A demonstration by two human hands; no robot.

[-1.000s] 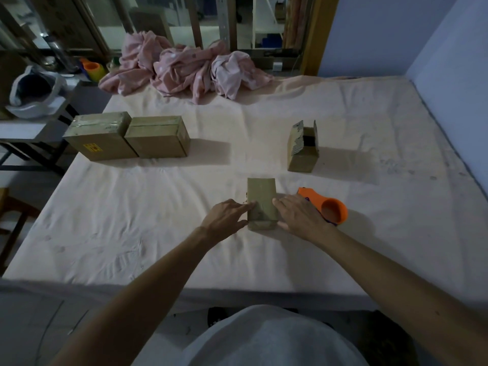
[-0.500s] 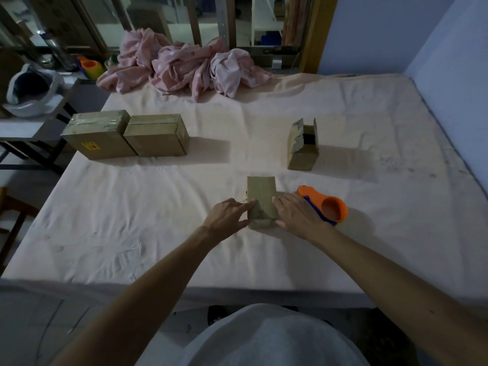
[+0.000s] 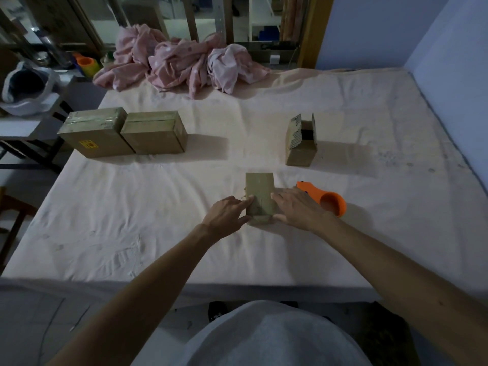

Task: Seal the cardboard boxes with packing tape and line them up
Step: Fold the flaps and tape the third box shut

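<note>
Near the front middle of the bed [image 3: 369, 249]: a small box [image 3: 260, 191], closed, lying lengthwise away from the body. Flanked by both hands. Left hand [image 3: 225, 216] against its left side, fingers stretched out and touching the top edge, thumb at the near corner. Right hand [image 3: 298, 210] laid along its right side, fingers straight, palm down, gripping nothing. Just beyond the right hand, touching or nearly so, an orange dispenser [image 3: 330, 202] on its side.

Farther back on the right, well apart from the hands, an open box [image 3: 301, 146] with flaps standing up. At the far left, near the bed's edge, two sealed boxes [image 3: 95, 136] side by side and touching, glossy with tape on top.

Spread over the whole bed, a pale pinkish sheet [image 3: 158, 207], creased and lightly marked. Heaped at the far edge, crumpled pink cloth [image 3: 182, 64]. To the right and behind, a bluish wall [image 3: 369, 30] meeting the bed. Beyond the cloth, framed glass panels, dim. Off to the left, a side table [image 3: 34, 125] carrying a white bag [image 3: 23, 88], with an orange cup [image 3: 85, 63] behind it.
</note>
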